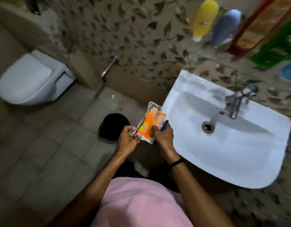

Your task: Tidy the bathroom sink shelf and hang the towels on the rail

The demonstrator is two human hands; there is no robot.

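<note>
While the head view is blurred at its edges, the centre reads clearly enough. Both hands meet just left of the sink (182, 89), above the floor and a dark bin (112, 126). The right hand (162, 136) is clenched on an orange packet (149, 123) together with a blue item (164, 125) whose kind cannot be told. The left hand (127, 140) pinches a thin pale stick (135, 131) at the packet's lower edge.

The packet's long axis runs from the hands up and slightly right, its clear end pointing away from the person toward the wall.

Progress appears early. On the shelf (236, 51) at upper right, a yellow bottle (205, 18), a grey-blue bottle (226, 27) and coloured packs (264, 23) are visible. No towel or rail is visible, so that part looks outstanding.
</note>
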